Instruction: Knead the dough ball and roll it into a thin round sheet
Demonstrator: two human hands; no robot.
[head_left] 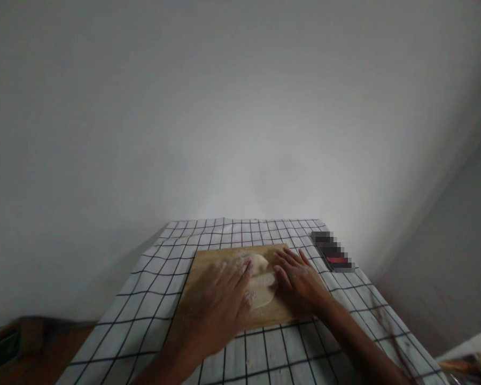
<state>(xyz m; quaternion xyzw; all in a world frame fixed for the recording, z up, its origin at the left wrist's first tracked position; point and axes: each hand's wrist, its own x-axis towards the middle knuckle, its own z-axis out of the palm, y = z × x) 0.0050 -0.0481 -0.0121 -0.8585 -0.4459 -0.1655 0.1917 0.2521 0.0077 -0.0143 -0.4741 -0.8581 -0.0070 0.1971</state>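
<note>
A flat, pale round of dough (pixel 264 297) lies on a wooden board (pixel 202 262). Across its middle, between my hands, runs a light bar that looks like a floury rolling pin (pixel 263 280); its ends are hidden. My left hand (pixel 226 291) lies over the left part of the dough, palm down and fingers stretched forward, with white flour on the fingertips. At the dough's right edge, my right hand (pixel 300 275) is also palm down, its fingers extended over the board. Both hands are open, and what lies under the palms cannot be seen.
A white cloth with black grid lines (pixel 152 278) covers the table. Near its right edge lies a dark, pixelated object (pixel 332 251) with a red patch. A pale wall (pixel 240 133) stands behind the table. Brown furniture (pixel 36 342) shows at lower left.
</note>
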